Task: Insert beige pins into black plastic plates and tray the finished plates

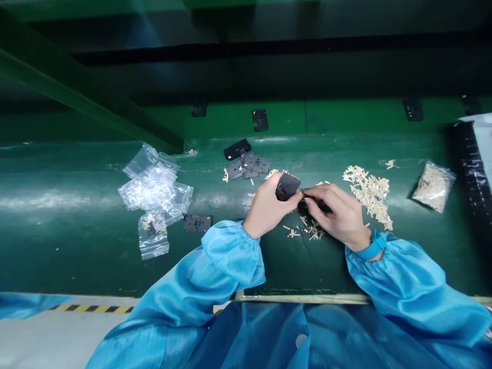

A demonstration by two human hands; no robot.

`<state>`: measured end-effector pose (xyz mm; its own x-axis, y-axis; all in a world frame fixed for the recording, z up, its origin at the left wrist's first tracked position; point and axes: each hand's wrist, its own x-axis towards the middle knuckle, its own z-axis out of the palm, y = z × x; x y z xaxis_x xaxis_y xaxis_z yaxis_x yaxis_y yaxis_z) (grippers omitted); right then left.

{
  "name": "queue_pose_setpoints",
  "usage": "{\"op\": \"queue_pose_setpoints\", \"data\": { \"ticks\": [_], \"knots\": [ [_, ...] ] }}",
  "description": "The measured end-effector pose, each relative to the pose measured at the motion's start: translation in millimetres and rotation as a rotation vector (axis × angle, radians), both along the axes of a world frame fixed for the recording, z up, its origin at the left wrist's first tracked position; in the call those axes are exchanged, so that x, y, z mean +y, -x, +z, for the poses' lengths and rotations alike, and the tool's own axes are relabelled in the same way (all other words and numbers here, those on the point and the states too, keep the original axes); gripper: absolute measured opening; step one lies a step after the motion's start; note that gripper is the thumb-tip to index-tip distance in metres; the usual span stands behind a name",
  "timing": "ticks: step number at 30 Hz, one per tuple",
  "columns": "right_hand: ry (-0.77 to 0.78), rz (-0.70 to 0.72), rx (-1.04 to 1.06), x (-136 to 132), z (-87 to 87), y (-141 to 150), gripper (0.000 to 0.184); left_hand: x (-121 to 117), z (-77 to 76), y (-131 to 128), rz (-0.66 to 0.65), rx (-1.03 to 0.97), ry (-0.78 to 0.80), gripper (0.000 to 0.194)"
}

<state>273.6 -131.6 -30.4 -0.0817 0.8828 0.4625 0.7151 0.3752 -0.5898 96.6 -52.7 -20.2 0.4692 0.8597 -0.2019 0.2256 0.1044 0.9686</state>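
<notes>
My left hand (267, 207) is closed around a flat black plastic plate (287, 186), which is tilted up over the green bench. At the plate's lower right edge, my right hand (338, 211) pinches something small that my fingers mostly hide; I cannot make out its kind. Below both hands lies a scatter of small cream and dark strips (309, 230). More cream strips form a loose pile (371, 195) right of my right hand. Several similar black plates (249, 165) lie overlapping just beyond my left hand, and another plate (198, 223) rests left of my wrist.
Clear plastic bags (154, 187) are heaped at left, with a small zip bag (154, 238) of parts in front. A filled bag (434, 187) of cream pieces lies at right. A green post (115, 110) slants across the back left. Black parts (260, 120) sit on the rear strip.
</notes>
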Motion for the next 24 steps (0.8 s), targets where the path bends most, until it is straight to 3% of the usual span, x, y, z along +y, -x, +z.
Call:
{"op": "queue_pose_setpoints", "data": {
  "ticks": [12, 19, 24],
  "knots": [
    [0.104, -0.041, 0.113, 1, 3.5, 4, 0.010, -2, -3.4, 0, 0.005, 0.081, -0.112, 0.030],
    [0.145, -0.266, 0.124, 8, 5.0, -9, 0.009, -3, -5.0, 3, 0.017, 0.089, -0.155, 0.028],
    [0.157, -0.394, -0.079, 15, 0.7, -33, 0.023, -7, -9.6, 9, 0.034, 0.117, -0.469, 0.029]
  ]
}}
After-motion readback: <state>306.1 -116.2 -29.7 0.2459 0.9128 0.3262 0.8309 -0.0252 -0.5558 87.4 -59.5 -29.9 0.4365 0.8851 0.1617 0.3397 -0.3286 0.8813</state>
